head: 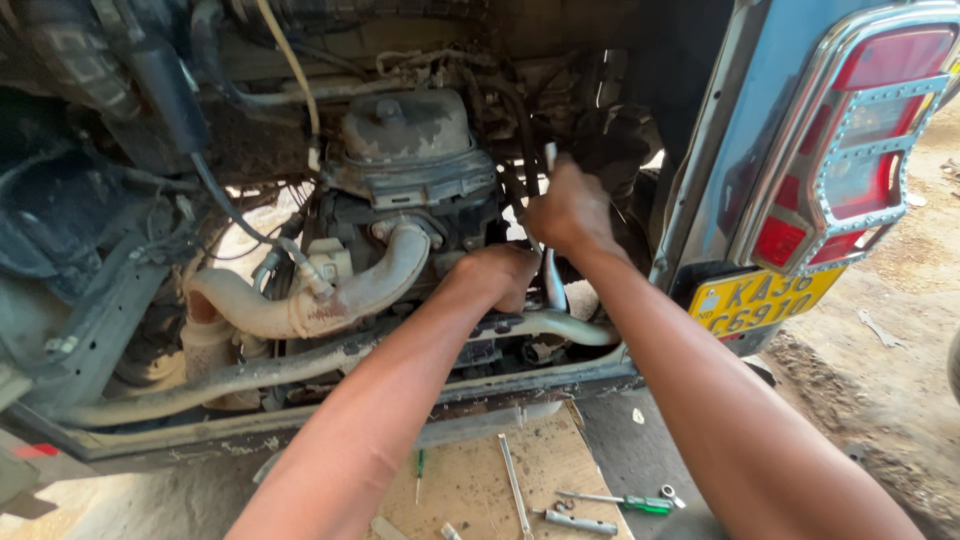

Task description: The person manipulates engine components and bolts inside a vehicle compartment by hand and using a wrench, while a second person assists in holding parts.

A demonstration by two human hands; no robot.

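- Where the two hands meet, a long metal wrench (552, 262) stands nearly upright inside the open rear engine bay, just right of the dusty engine cover (408, 140).
- Right hand (572, 212): fingers closed around the upper part of the wrench, right of the engine cover.
- Left hand (492, 276): curled into a fist below the engine cover, against the lower part of the wrench; whether it grips the wrench or a part behind it cannot be told.
- Curved pale pipe (330, 300): below and left of the engine cover, grimy.
- Black hose (215, 195): left of the engine cover.
- Red tail lamp (855, 140), yellow number plate (765, 300): well right of the engine cover.
- Cardboard sheet (480, 480) on the ground: below the engine cover, carrying a long spanner (514, 485), a green-handled screwdriver (620, 502) and a small green-handled tool (419, 475).
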